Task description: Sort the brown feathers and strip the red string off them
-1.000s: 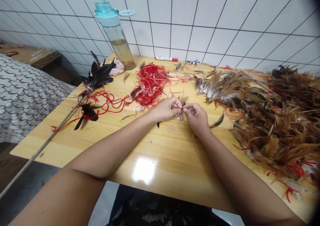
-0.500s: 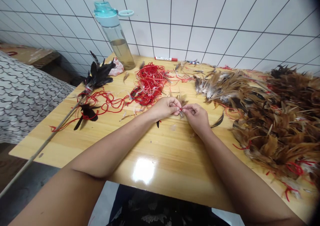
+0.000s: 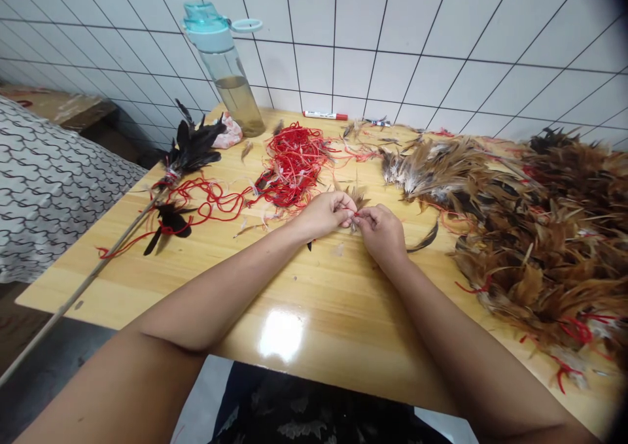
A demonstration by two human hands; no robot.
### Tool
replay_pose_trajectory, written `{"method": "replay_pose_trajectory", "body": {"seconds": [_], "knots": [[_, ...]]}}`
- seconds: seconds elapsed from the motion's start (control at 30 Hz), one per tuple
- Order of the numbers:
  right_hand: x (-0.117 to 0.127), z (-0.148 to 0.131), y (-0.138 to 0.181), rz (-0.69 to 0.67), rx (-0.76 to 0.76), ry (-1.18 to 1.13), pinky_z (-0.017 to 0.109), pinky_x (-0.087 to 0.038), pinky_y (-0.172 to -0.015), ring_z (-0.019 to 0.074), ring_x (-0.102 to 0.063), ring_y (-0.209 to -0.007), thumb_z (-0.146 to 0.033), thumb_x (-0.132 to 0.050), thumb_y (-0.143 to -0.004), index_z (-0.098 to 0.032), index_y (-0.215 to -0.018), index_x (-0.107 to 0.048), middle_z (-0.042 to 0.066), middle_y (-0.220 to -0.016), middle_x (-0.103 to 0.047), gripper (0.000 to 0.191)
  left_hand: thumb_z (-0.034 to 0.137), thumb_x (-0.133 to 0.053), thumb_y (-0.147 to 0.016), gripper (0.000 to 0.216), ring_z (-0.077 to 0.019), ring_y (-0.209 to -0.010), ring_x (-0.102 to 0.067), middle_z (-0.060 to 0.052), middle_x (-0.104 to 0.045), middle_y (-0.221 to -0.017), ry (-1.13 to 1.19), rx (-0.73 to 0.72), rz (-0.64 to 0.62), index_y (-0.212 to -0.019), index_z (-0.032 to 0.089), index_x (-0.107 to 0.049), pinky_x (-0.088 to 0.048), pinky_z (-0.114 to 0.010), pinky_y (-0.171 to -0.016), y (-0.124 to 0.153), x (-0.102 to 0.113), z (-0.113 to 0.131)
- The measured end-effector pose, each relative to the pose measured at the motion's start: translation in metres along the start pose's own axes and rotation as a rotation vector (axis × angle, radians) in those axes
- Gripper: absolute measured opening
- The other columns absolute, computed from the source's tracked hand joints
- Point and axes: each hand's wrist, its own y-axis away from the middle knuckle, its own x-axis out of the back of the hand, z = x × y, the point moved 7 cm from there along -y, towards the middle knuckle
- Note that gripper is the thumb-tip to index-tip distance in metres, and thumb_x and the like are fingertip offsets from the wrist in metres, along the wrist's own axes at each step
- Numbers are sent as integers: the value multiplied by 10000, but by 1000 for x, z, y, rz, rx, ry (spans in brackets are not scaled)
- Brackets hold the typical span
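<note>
My left hand [image 3: 330, 212] is closed in a pinch around the base of a small bunch of brown feathers [image 3: 360, 197], whose tips fan out beyond the fingers. My right hand [image 3: 385, 235] is closed too, its fingertips meeting the left ones at a bit of red string [image 3: 356, 214] by the quill ends. Most of the string there is hidden by the fingers. A tangled heap of red string [image 3: 297, 163] lies just beyond my left hand. To the right of my right hand is a single dark feather [image 3: 426, 238].
Brown feathers are piled [image 3: 544, 248] across the table's right side. On the left lies a stick [image 3: 112, 251] with black feathers [image 3: 191, 144] tied at its end. A water bottle [image 3: 233, 84] and a red-capped marker [image 3: 324, 115] are near the tiled wall.
My right hand has shifted slightly left and turned at the wrist, its fingertips closer to the left ones. My left hand stays almost where it was.
</note>
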Motion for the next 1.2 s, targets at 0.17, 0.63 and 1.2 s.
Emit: {"method": "replay_pose_trajectory", "body": {"seconds": [0.17, 0.63, 1.2], "knots": [[-2, -2, 1, -40, 2, 59, 297, -416, -714, 202, -564, -830, -239, -517, -840, -194, -812, -674, 66, -834, -612, 166, 22, -552, -736, 111, -48, -524, -522, 17, -579, -605, 39, -8, 3, -792, 117, -560, -399, -172, -548, -1, -1, -2], [-3, -2, 2, -40, 7, 77, 293, -346, -607, 200, -544, -769, -235, -489, -822, -199, -804, -627, 64, -832, -613, 144, 53, -594, -726, 65, -53, -570, -564, 2, -602, -609, 137, -15, -124, -771, 96, -613, -439, -181, -602, -5, 2, -8], [-2, -3, 2, -12, 62, 15, 283, -338, -576, 163, -491, -636, -229, -505, -800, -205, -764, -592, 32, -741, -582, 97, 84, -551, -676, 100, -50, -578, -510, 19, -581, -674, -222, -277, 96, -757, 137, -578, -389, -155, -542, -3, 2, 0]]}}
